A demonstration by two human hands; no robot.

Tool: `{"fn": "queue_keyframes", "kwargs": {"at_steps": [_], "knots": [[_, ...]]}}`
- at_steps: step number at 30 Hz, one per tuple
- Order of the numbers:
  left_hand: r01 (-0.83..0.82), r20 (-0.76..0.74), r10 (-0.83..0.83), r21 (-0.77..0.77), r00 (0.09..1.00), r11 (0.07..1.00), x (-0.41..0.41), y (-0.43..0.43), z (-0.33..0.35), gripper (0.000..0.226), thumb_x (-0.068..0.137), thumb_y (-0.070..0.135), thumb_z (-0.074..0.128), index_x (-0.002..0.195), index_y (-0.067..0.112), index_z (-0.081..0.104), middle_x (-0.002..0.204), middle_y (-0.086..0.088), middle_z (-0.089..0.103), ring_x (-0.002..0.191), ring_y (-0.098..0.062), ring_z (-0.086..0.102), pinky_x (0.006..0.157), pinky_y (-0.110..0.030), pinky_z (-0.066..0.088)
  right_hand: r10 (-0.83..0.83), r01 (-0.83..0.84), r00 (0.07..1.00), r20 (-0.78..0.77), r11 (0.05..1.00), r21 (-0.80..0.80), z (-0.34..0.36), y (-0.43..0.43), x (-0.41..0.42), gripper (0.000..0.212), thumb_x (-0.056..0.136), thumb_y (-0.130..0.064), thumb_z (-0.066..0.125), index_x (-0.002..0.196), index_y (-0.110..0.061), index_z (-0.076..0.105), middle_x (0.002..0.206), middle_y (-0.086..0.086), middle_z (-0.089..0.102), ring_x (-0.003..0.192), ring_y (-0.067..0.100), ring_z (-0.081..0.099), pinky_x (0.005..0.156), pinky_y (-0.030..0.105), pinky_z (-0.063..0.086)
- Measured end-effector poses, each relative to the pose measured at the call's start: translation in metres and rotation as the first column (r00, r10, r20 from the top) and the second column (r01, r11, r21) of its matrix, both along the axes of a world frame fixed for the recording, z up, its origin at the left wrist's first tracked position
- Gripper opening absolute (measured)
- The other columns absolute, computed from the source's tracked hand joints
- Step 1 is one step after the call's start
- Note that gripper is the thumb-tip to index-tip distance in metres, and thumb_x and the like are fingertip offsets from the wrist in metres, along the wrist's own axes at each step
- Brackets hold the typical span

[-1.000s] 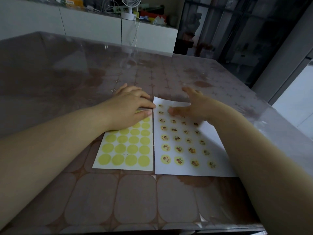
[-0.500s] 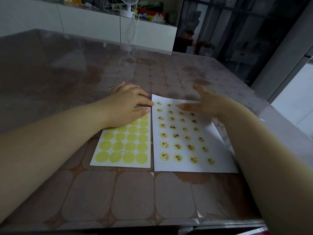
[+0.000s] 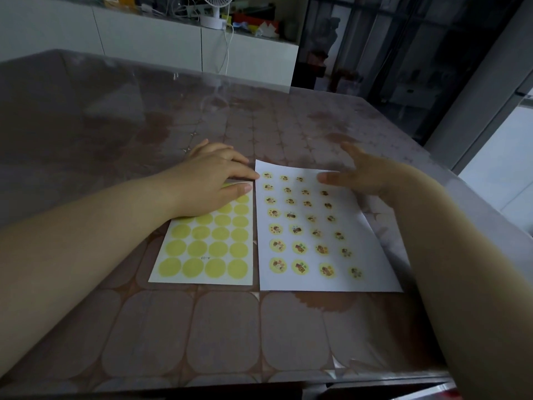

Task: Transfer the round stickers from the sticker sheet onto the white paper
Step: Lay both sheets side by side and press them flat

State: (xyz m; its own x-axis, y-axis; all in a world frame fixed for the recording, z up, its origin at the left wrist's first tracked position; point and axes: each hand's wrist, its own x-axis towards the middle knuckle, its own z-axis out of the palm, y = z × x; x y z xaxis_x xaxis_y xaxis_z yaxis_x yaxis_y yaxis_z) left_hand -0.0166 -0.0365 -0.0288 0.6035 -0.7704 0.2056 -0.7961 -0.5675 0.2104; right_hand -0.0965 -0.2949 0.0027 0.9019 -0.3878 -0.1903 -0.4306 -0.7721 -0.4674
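Observation:
The sticker sheet [image 3: 203, 249] lies on the left, white with rows of plain yellow circles. My left hand [image 3: 213, 180] rests flat on its top end, fingers spread and pointing right. Beside it on the right lies the white paper [image 3: 372, 255], covered with several rows of small round picture stickers [image 3: 300, 248]. My right hand [image 3: 366, 174] hovers over the paper's top right corner, fingers apart, thumb pointing left, with nothing visibly in it. The top right spot of the sticker grid is hidden under that thumb.
Both sheets lie on a brown patterned table [image 3: 173, 336] under a clear glossy cover. The table's near edge [image 3: 259, 385] runs along the bottom. White cabinets with a small fan [image 3: 215, 10] stand behind; dark glass doors are at the back right.
My right hand has moved to the right along the top row of the paper, from the second column to the top right corner. My left hand stays on the sticker sheet.

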Motion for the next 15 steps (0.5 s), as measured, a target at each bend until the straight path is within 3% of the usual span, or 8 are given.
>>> {"fn": "queue_keyframes", "kwargs": {"at_steps": [6, 11, 15], "knots": [[0.006, -0.006, -0.006, -0.003, 1.000, 1.000, -0.001, 0.000, 0.001, 0.038, 0.096, 0.042, 0.039, 0.133, 0.039, 0.048, 0.144, 0.012, 0.039, 0.141, -0.012, 0.017, 0.116, -0.034, -0.004, 0.028, -0.037, 0.992, -0.126, 0.997, -0.069, -0.001, -0.002, 0.000, 0.131, 0.039, -0.074, 0.063, 0.148, -0.032, 0.003, 0.155, 0.001, 0.018, 0.139, 0.028, 0.023, 0.113, 0.045, 0.020], [0.000, -0.007, 0.000, 0.000, 1.000, 1.000, -0.001, 0.000, 0.000, 0.037, 0.097, 0.041, 0.040, 0.133, 0.039, 0.048, 0.145, 0.011, 0.039, 0.141, -0.013, 0.017, 0.116, -0.034, -0.001, 0.008, -0.007, 0.996, -0.093, 1.000, 0.017, -0.001, -0.003, 0.005, 0.115, 0.060, -0.054, 0.076, 0.148, -0.032, 0.005, 0.155, 0.000, 0.017, 0.139, 0.028, 0.023, 0.112, 0.043, 0.024], [0.008, -0.006, -0.008, -0.001, 1.000, 1.000, -0.001, 0.000, 0.001, 0.037, 0.097, 0.041, 0.039, 0.133, 0.039, 0.048, 0.144, 0.010, 0.040, 0.141, -0.013, 0.018, 0.117, -0.036, 0.000, 0.010, -0.011, 1.000, 0.010, 0.999, 0.052, 0.002, 0.010, -0.001, 0.103, 0.069, -0.059, 0.068, 0.149, -0.030, 0.008, 0.155, 0.002, 0.015, 0.140, 0.028, 0.021, 0.113, 0.044, 0.022]]}}
